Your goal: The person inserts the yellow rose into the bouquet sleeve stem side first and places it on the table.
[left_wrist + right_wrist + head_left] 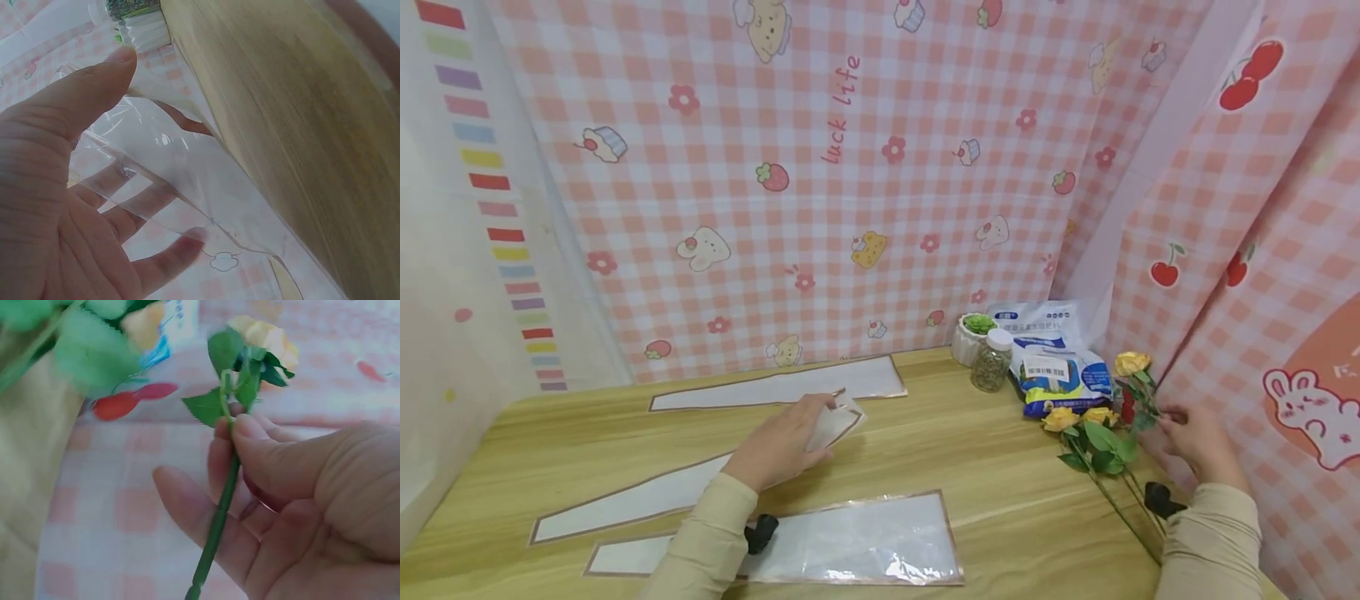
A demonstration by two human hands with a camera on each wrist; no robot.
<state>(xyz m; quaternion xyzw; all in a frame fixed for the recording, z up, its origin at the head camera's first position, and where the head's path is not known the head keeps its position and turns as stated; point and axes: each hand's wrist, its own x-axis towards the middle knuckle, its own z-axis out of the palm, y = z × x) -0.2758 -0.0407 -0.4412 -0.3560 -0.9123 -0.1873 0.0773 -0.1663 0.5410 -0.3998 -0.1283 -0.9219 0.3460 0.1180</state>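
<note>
My left hand (pixel 786 442) holds the wide end of a clear, brown-edged flower sleeve (pixel 841 425), raised off the table. In the left wrist view, the thumb lies over the film (pixel 144 128) and the other fingers show through it. The sleeve's narrow end (pixel 587 515) stretches left under the forearm. At the right, my right hand (pixel 1202 442) pinches the green stem of a yellow rose (pixel 1132 364) just below its leaves. That stem (pixel 219 525) runs down past the palm in the right wrist view.
More flat sleeves lie behind (pixel 820 383) and in front (pixel 865 542) of the left hand. Yellow roses (pixel 1062 419) with long stems lie beside the right hand. A potted succulent (pixel 976 337), a lidded jar (pixel 992 362) and printed bags (pixel 1060 367) stand at the back right, near the checked cloth.
</note>
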